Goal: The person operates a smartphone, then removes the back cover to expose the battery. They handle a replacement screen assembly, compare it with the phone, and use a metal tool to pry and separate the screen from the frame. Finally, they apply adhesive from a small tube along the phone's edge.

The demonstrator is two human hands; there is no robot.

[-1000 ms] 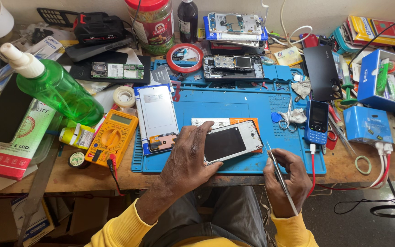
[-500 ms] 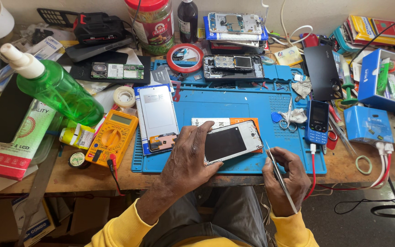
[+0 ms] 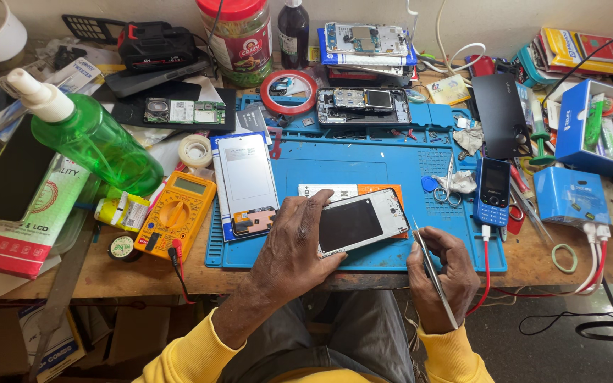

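A: What are your fingers doing?

B: Your left hand [image 3: 296, 248] is clamping the phone frame [image 3: 362, 223], dark-centred, pale-rimmed, tilted over the blue mat's [image 3: 384, 163] near edge. Your right hand [image 3: 440, 276] is pinching tweezers [image 3: 431, 269] just beside the frame.

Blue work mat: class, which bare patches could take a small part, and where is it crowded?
Bare patch: blue silicone work mat between the white phone back panel and small scissors. Also the wooden bench edge right of the red cable. Crowded: back row and left side.
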